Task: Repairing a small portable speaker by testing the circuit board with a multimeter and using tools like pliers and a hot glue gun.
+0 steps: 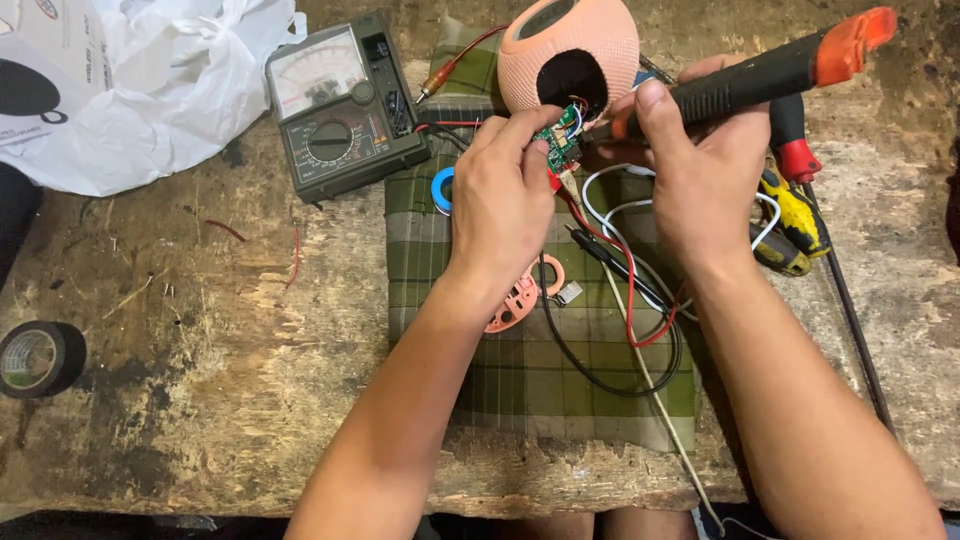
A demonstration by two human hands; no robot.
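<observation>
Circuit board (560, 140), pinched in the left hand (500, 205) near the tabletop's far edge, is met by a soldering iron (745, 75) gripped in the right hand (700, 165); steady tip contact is judged needed next.

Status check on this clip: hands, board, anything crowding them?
Left hand pinches green circuit board. Right hand grips soldering iron, tip at board. Pink speaker shell and loose wires close by.
</observation>
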